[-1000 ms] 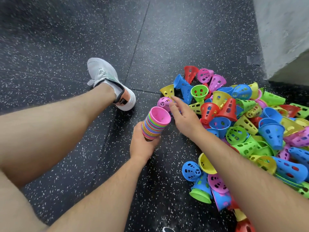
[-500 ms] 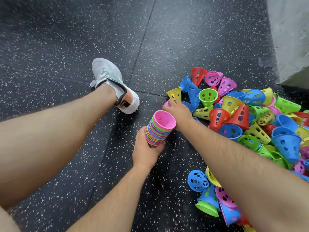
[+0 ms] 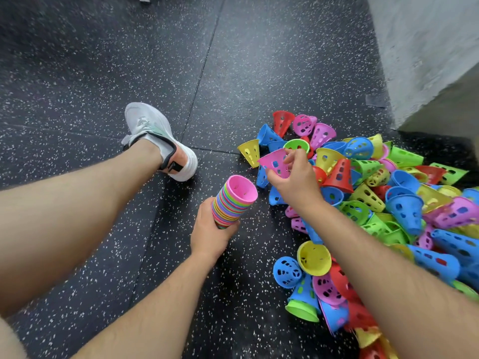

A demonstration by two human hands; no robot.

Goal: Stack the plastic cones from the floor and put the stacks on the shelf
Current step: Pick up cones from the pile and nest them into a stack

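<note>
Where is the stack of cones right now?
The stack sits mid-frame in the head view, gripped by the left hand, just below the pink cone that the right hand holds, left of the pile.

White sneaker (image 3: 145, 125) with black heel strap on black speckled floor tiles (image 3: 77, 73); bare leg (image 3: 64, 203) stretched out from lower left; rough grey wall (image 3: 427, 47) upper right.

Black speckled rubber floor tiles (image 3: 259, 60); rough white wall corner (image 3: 425, 42) at right.

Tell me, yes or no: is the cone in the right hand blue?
No, the right hand pinches a pink cone near the stack that the left hand grips.
</note>
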